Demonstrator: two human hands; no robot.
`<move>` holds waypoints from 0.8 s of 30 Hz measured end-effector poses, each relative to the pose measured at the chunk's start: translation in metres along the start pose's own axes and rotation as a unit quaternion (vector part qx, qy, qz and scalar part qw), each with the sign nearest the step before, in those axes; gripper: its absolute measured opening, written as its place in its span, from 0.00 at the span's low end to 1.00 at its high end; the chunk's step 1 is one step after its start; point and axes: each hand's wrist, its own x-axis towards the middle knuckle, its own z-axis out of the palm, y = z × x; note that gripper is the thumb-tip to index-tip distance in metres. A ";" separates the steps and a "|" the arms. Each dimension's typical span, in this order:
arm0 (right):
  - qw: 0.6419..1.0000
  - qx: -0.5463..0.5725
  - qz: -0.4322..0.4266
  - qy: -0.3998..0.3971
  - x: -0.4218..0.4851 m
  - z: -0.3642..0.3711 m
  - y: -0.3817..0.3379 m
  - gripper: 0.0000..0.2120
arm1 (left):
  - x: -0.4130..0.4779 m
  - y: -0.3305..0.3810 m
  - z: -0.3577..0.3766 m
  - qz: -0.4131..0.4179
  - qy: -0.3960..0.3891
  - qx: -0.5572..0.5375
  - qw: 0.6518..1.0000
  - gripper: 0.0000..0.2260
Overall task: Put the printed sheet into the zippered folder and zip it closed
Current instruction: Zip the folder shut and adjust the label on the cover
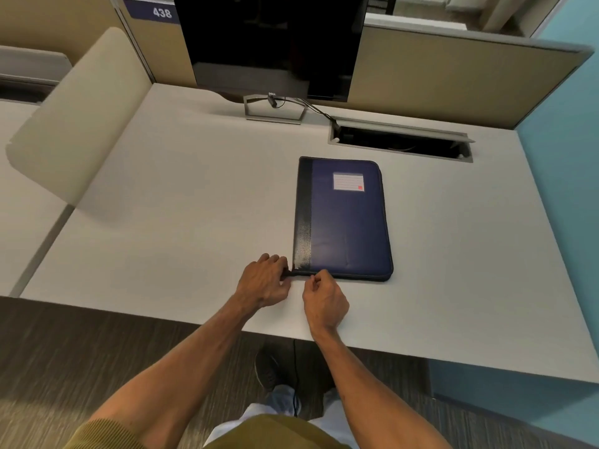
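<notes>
A dark blue zippered folder [346, 222] with a black spine strip and a white label lies flat and closed on the white desk [181, 202]. My left hand [264, 280] pinches the black tab at the folder's near left corner. My right hand [324, 298] sits just right of it at the folder's near edge, its fingers curled around the zipper there; the pull itself is hidden by my fingers. No printed sheet is in view.
A dark monitor [272, 43] on a stand [274, 110] rises at the back of the desk. An open cable slot [400, 140] lies behind the folder. A beige divider panel [74, 115] stands at the left. The desk's front edge runs just below my wrists.
</notes>
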 end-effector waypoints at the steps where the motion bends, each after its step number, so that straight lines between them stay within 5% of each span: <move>1: 1.000 0.008 -0.008 0.000 -0.002 0.001 -0.001 0.09 | 0.003 0.002 0.000 0.007 -0.004 -0.001 1.000 0.13; 7: 0.997 0.026 -0.079 0.000 -0.015 0.015 -0.007 0.06 | 0.018 0.012 0.002 0.066 -0.043 0.024 0.997 0.15; 17: 0.998 -0.030 0.040 0.042 0.022 -0.012 0.029 0.10 | 0.016 0.005 0.005 0.103 -0.006 0.067 0.992 0.14; 24: 0.997 -0.036 0.035 0.062 0.031 -0.027 0.050 0.11 | 0.019 0.004 0.001 0.131 0.009 0.089 0.987 0.14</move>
